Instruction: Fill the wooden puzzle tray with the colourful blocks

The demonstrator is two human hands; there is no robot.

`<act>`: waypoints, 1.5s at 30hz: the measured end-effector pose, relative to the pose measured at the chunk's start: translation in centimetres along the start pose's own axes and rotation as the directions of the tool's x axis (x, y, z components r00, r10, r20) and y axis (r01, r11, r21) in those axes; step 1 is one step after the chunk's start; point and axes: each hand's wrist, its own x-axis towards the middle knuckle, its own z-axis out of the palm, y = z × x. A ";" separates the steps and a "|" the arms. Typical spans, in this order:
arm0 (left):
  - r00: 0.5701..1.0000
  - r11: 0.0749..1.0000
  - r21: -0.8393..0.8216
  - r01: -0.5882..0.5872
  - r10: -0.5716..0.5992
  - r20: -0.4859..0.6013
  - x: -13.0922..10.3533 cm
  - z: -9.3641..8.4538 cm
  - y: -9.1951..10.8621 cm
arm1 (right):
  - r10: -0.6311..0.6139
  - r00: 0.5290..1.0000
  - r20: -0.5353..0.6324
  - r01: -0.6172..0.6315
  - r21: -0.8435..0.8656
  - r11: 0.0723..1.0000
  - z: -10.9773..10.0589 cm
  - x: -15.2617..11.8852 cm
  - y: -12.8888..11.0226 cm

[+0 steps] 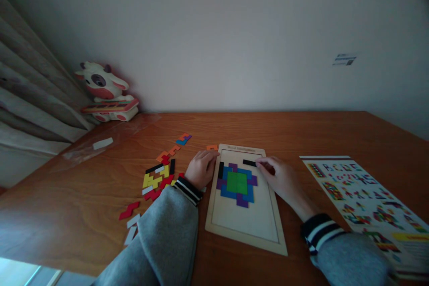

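Note:
A pale wooden tray (246,243) lies flat on the table. Near its middle, green pieces (237,182) form a block, with blue pieces (228,194) and purple pieces (241,201) around it. One black piece (221,170) stands lengthwise at the pattern's upper left. My right hand (275,174) pinches the right end of another black piece (249,162) over the tray's upper part. My left hand (202,167) rests at the tray's upper left edge, fingers bent together; whether anything is under its fingertips is hidden.
Loose red, yellow, black, white and orange pieces (152,182) lie left of my left arm. A printed pattern sheet (362,196) lies at the right. A cow toy with a keyboard (107,91) stands at the back left, near a clear plastic bag (82,151) and a curtain.

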 end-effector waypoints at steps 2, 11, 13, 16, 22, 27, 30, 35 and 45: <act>1.000 1.000 -0.014 -0.006 0.006 -0.003 0.0 0.1 0.0 | -0.042 0.999 0.004 0.042 -0.057 0.997 0.3 0.0 0.1; 0.998 0.996 -0.072 -0.051 0.054 0.036 -0.1 0.1 0.2 | -0.210 0.977 0.049 0.215 -0.195 0.957 0.0 -0.3 0.0; 0.997 0.996 -0.070 -0.055 0.059 0.046 -0.1 -0.1 0.3 | -0.243 0.967 0.075 0.253 -0.193 0.948 -0.1 -0.3 -0.1; 0.996 0.996 -0.067 -0.054 0.059 0.063 0.0 -0.2 0.5 | -0.292 0.950 0.109 0.308 -0.169 0.936 -0.3 -0.3 -0.3; 0.995 0.994 -0.085 -0.062 0.068 0.077 -0.1 -0.2 0.7 | -0.320 0.937 0.141 0.335 -0.104 0.936 -0.3 -0.2 -0.7; 0.995 0.994 -0.092 -0.050 0.058 0.085 0.0 -0.3 0.9 | -0.302 0.941 0.155 0.314 -0.060 0.948 -0.5 -0.3 -1.2; 0.995 0.994 -0.095 -0.054 0.062 0.084 0.0 -0.3 0.9 | -0.296 0.944 0.149 0.303 -0.032 0.952 -0.6 -0.2 -1.2; 0.994 0.995 -0.092 -0.048 0.056 0.091 0.0 -0.2 0.9 | -0.252 0.962 0.107 0.259 -0.051 0.965 -0.7 -0.1 -0.6; 0.991 0.991 -0.117 -0.059 0.072 0.115 -0.1 0.0 0.8 | -0.203 0.974 0.099 0.207 -0.038 0.978 -0.6 0.0 -0.7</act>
